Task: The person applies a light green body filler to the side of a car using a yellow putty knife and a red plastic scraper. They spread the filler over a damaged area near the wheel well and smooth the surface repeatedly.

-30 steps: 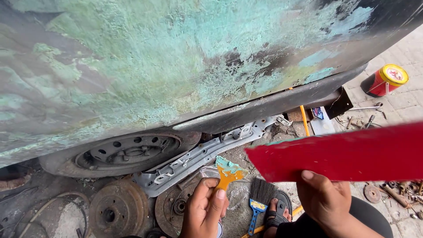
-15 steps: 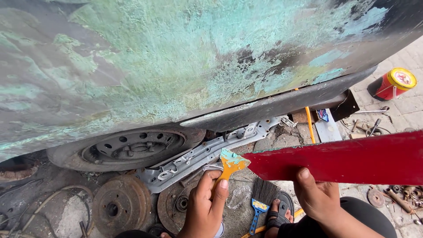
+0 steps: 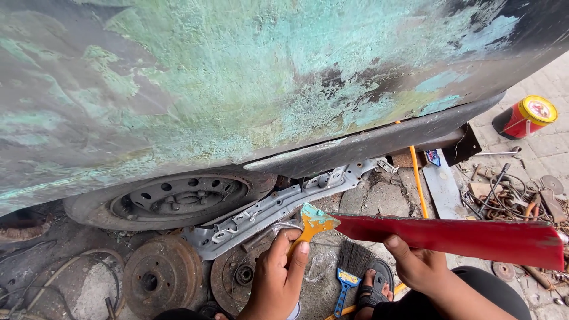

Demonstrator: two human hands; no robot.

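Observation:
My left hand (image 3: 278,275) grips the orange handle of a putty knife (image 3: 313,220) whose blade carries pale green filler. The blade tip touches the left end of a long red board (image 3: 462,237). My right hand (image 3: 418,266) holds that red board by its lower edge, nearly level, running off to the right. Above both hands spreads a large car body panel (image 3: 237,77) smeared with green and grey filler over dark paint.
A bare steel wheel (image 3: 172,198), two rusty brake drums (image 3: 163,275) and a grey metal bracket (image 3: 272,207) lie on the ground. A blue-handled brush (image 3: 351,266) rests by my sandalled foot. A red and yellow tin (image 3: 526,117) stands far right near scrap metal.
The red board has tilted flatter and dropped lower. My left hand has brought the putty knife up to the board's left end.

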